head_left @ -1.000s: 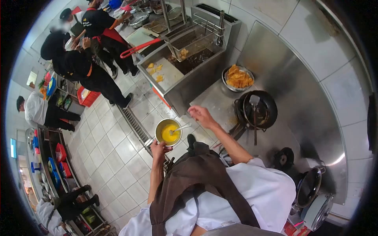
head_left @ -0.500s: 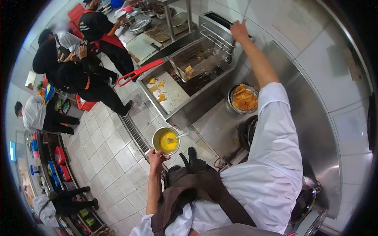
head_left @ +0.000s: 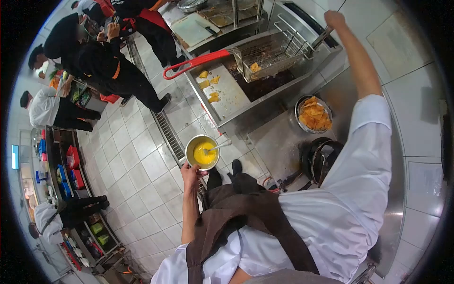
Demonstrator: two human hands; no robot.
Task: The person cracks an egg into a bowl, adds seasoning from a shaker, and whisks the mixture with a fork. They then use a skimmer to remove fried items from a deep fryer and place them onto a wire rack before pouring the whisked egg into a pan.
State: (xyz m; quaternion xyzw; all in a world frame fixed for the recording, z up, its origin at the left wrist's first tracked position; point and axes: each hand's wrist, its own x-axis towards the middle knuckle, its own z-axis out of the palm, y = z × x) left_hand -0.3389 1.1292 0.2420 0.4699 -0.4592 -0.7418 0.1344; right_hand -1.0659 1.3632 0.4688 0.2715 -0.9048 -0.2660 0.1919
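Metal handle [head_left: 322, 38], at the wall-side end of the fryer [head_left: 269, 109], long axis slanting toward the right hand [head_left: 335, 20], grip closed around its tip; left hand [head_left: 190, 174], well apart, pinching bowl [head_left: 190, 154].

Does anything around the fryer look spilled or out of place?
Slightly: a few yellow pieces lie scattered on the metal plate atop the fryer, rather than heaped like the orange pieces in the round bowl. I see no obvious spill.
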